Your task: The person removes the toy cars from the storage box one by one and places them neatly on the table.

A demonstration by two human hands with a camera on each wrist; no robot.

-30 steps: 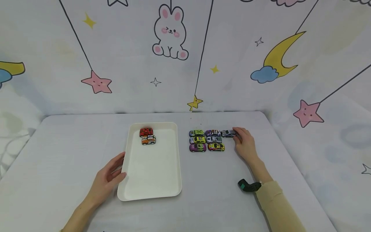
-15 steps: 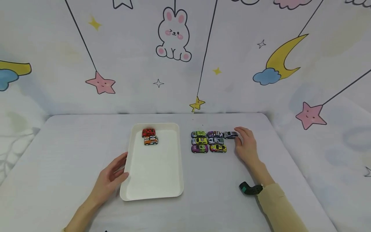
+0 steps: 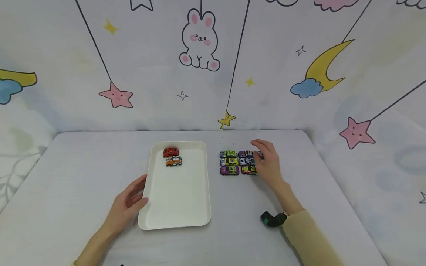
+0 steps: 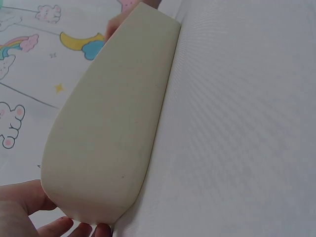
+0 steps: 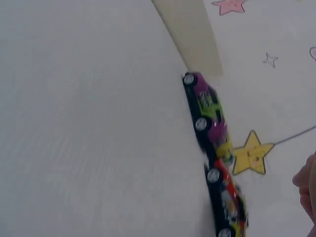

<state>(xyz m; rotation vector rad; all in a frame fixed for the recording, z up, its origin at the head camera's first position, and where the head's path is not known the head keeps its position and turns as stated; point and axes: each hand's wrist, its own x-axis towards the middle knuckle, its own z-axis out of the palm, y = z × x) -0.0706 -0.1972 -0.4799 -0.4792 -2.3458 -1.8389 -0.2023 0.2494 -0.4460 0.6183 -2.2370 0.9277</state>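
Note:
My left hand (image 3: pixel 124 208) grips the left side of a white tray (image 3: pixel 176 203), its thumb lying over the rim; the left wrist view shows fingers (image 4: pixel 57 227) against the tray's outer wall. Inside the tray sit a red toy car (image 3: pixel 171 152) and an orange-and-white toy car (image 3: pixel 173 161). My right hand (image 3: pixel 269 164) hovers at the right end of the toy car rows, fingers apart and loosely bent. It partly hides a silver toy car (image 3: pixel 261 155), a grey one (image 3: pixel 246 162) and a yellow-and-red one (image 3: pixel 248 170). Nearest it in the top row is a purple-and-white toy car (image 3: pixel 245 154).
Left in the rows are a green toy car (image 3: pixel 228 154), a yellow one (image 3: pixel 229 162) and a purple-and-green one (image 3: pixel 229 170). A white cloth covers the table (image 3: pixel 233 214). A patterned backdrop (image 3: pixel 149 74) rises behind its far edge.
My right hand has moved left from beside the silver toy car to over the right end of the rows. The left hand keeps its place on the tray; the view shifted slightly.

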